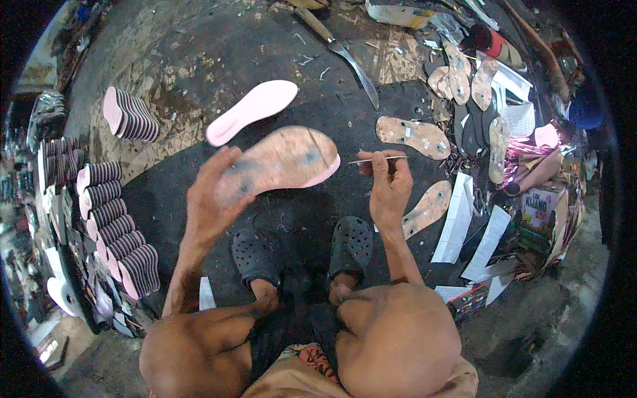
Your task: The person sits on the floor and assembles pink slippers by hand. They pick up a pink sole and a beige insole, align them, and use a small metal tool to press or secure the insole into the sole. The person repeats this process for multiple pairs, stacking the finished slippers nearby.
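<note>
From where I stood, the fingers of the left hand (215, 186) grasped the tan template (285, 154) over a pink sole (324, 177) above the dark mat (302, 215); the right hand (390, 189) pinched a thin metal tool (365, 160). Keeping both layers flush seemed wise.

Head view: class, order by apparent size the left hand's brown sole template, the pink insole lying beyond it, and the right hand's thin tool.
1. Brown sole template
2. Pink insole
3. Thin tool

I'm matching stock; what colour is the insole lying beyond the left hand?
Pale pink insole, best seen in the head view.
</note>
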`<state>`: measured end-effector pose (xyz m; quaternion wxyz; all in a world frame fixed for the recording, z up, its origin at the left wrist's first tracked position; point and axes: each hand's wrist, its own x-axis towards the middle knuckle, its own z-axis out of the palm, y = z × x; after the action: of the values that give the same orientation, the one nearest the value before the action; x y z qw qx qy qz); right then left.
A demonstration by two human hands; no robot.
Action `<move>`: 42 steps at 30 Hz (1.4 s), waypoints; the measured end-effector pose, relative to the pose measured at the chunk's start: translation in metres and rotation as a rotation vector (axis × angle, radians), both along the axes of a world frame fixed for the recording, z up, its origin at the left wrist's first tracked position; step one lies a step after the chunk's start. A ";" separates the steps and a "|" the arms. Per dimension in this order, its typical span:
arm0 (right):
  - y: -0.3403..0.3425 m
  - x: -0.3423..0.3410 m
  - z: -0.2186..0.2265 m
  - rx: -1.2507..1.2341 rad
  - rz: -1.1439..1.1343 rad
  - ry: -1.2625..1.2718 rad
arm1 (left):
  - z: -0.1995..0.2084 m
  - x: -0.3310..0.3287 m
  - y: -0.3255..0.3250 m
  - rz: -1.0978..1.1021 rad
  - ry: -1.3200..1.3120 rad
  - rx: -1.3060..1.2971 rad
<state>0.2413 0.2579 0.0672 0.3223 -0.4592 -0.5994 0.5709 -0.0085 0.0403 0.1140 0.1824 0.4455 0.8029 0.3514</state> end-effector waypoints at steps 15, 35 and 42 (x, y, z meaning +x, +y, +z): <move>-0.004 -0.014 -0.012 0.219 0.107 -0.129 | -0.023 0.016 0.004 -0.059 -0.045 -0.073; -0.073 -0.103 0.006 0.333 0.411 0.073 | -0.044 0.010 0.000 0.002 -0.172 -0.003; -0.060 -0.073 0.006 0.486 0.420 0.045 | -0.027 0.000 0.003 0.038 0.161 0.040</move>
<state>0.1678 0.1979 0.0729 0.3110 -0.2225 -0.7926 0.4750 -0.0080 0.0428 0.0870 0.1018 0.4608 0.8160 0.3340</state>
